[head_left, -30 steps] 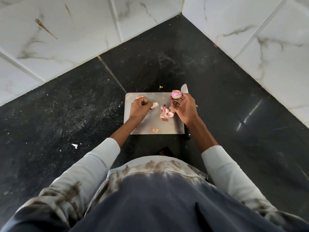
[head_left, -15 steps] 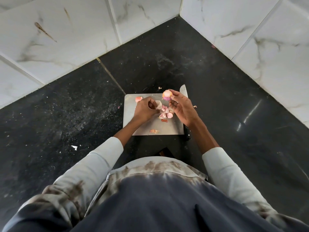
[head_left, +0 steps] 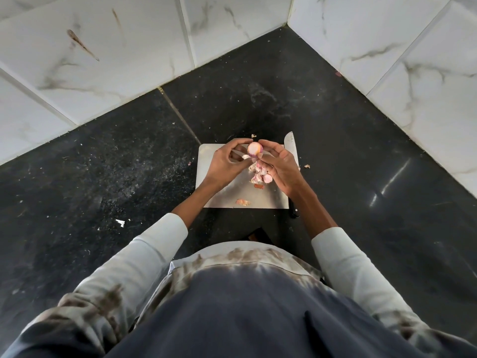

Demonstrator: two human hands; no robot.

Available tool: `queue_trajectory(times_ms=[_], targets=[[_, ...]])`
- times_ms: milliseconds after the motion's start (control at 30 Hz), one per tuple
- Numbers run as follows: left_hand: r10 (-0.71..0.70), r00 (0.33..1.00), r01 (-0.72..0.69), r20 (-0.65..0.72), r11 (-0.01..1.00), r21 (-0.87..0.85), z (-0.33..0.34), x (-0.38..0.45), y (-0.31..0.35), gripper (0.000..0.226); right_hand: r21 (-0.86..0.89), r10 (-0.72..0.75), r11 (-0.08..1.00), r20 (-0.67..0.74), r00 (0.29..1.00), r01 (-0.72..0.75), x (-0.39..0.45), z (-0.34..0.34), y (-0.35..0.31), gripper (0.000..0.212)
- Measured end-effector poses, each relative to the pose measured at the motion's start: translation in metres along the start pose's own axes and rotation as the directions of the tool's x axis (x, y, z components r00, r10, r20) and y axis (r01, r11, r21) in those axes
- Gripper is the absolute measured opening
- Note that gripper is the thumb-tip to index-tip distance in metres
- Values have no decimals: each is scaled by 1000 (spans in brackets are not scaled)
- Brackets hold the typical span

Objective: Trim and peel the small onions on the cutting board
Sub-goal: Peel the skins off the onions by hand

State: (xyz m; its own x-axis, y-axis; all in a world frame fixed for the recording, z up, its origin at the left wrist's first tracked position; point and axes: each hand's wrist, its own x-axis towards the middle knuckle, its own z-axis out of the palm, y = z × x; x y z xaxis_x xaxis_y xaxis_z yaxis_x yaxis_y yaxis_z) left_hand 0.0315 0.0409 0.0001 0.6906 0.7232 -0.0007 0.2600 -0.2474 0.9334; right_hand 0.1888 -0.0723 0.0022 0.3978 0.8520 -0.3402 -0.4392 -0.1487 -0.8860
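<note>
Two hands pinch one small onion [head_left: 254, 149] above the cutting board [head_left: 224, 197].
Left hand [head_left: 225, 164] and right hand [head_left: 281, 168] both grasp it; peels [head_left: 259, 177] lie below.

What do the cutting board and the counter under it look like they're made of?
Cutting board: probably brushed steel, since it is a thin grey sheet with a dull sheen, though plastic is possible. Counter: likely polished black granite, dark, speckled, with glossy light streaks.

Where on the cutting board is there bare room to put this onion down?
The cutting board is bare along its near edge, right of the lone peel scrap. The middle is crowded with peels. The knife lies along the right edge. Both hands hold the onion.
</note>
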Motion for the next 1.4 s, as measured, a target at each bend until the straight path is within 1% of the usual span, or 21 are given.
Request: queue_trajectory(times_ms=[100,167,300,367,567,667,833,967,1100,1233,1400], targets=[[42,999,-40,-31,996,81,2,-1,6,54,-174,-56,984,-42,998,48,0,1,0,42],[58,997,-52,-43,990,131,4,-2,7,54,-257,-101,963,-66,993,81,-1,2,-1,43],[104,994,-95,-41,977,191,4,-3,8,52,-345,-144,932,-85,986,107,0,4,-5,44],[101,993,-88,-58,977,195,3,-5,9,50,-384,-159,916,-90,983,113,1,5,-5,43],[78,995,-66,-65,983,168,3,-7,7,47,-446,-173,888,-95,980,114,5,9,-3,43],[64,994,-46,-89,979,197,2,-6,3,48,-473,-192,872,-87,977,129,6,11,-2,41],[61,993,-41,-102,982,186,1,-7,3,40,-518,-202,846,-89,975,128,10,12,3,36],[44,995,-25,-89,979,203,0,-6,0,43,-553,-225,818,-58,973,156,13,10,4,35],[15,992,13,-123,975,223,-1,-5,-1,46,-572,-229,802,-35,973,169,14,9,3,34],[63,989,-30,-130,970,241,-1,-5,1,43,-578,-243,798,-45,969,173,15,8,1,25],[91,988,-54,-124,959,277,0,-6,2,41,-658,-329,723,-61,942,210,17,8,4,19]])
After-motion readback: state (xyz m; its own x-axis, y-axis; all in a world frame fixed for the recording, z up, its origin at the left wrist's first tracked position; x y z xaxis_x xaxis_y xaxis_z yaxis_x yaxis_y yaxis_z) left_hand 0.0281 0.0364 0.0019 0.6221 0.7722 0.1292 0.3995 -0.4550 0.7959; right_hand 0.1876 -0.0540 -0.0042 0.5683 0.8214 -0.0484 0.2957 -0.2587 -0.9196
